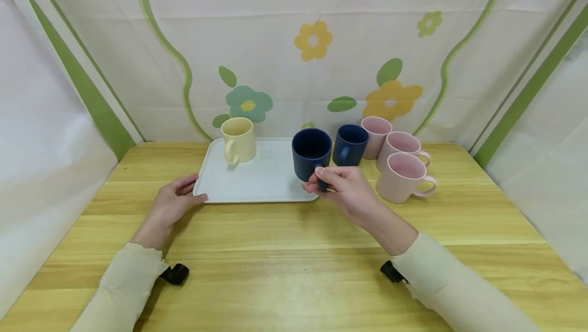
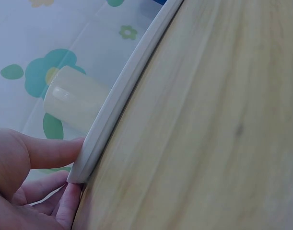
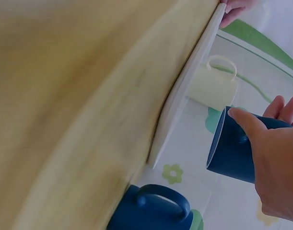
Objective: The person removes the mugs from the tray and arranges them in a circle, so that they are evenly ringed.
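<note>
Fingers pinched closed, my right hand (image 1: 346,189) grips the handle (image 1: 323,186) of a raised navy mug (image 1: 309,163) near the white tray's (image 1: 262,181) three o'clock side; my left hand (image 1: 174,203) pinches the tray's eight o'clock corner. A yellow mug (image 1: 244,144) stands toward eleven.

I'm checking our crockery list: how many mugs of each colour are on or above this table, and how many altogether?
Pale yellow mug: 1
Navy blue mugs: 2
Pink mugs: 3
Total: 6
</note>
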`<state>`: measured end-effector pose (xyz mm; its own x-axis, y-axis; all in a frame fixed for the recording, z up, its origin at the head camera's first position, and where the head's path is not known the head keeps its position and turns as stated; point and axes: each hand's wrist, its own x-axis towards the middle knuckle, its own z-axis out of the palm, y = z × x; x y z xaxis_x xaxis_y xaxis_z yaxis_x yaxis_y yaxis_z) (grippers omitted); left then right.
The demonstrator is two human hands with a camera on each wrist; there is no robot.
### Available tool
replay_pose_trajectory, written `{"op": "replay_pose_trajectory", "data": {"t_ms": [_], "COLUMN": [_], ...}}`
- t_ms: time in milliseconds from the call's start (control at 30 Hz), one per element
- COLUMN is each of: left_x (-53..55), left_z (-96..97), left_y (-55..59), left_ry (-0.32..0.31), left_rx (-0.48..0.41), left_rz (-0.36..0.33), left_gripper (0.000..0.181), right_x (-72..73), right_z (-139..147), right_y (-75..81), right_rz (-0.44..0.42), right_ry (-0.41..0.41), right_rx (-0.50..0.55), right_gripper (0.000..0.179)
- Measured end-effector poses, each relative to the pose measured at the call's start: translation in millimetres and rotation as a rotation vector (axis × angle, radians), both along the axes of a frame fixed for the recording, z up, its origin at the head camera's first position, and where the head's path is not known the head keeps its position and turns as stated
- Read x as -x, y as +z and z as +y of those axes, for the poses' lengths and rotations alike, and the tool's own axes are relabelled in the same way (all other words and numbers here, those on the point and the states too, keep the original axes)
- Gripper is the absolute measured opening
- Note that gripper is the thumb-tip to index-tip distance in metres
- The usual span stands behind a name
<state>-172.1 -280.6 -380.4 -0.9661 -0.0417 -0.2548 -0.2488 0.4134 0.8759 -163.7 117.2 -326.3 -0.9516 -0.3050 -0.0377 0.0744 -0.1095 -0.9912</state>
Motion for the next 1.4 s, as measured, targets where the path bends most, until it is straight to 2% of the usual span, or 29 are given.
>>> {"op": "replay_pose_trajectory", "data": {"t_ms": [233,433,633,1033,1400], "left_x": [-0.4,1.0,0.6,-0.9,-1.0], "left_z": [-0.3,-0.1,0.4,1.1,2.0], "left_y": [0.0,-2.1,-1.4,-0.5,-0.2], "left_ry": [0.014,-0.006,0.003,0.003,0.007], "left_rx": [0.005,0.010,0.007,-0.003,0.002], "left_rz": [-0.002,0.011,0.012,0.003,-0.001], "left_gripper": [0.080,0.080,0.081,0.080,0.080], "right_x": [-14.8,-24.5,-30.4,-27.6,-21.2], "right_z": [18,36,50,64,68], "right_y": [-8.5,-12.8,-11.4,-10.9,-12.7], "right_rz": [0.023,-0.013,-0.053,-0.199,-0.260], "right_ry": [0.020,-0.010,-0.039,-0.118,-0.154], "right_rx": [-0.015,0.010,0.018,0.042,0.036], "right_gripper": [0.028,0.026,0.025,0.025,0.024]}}
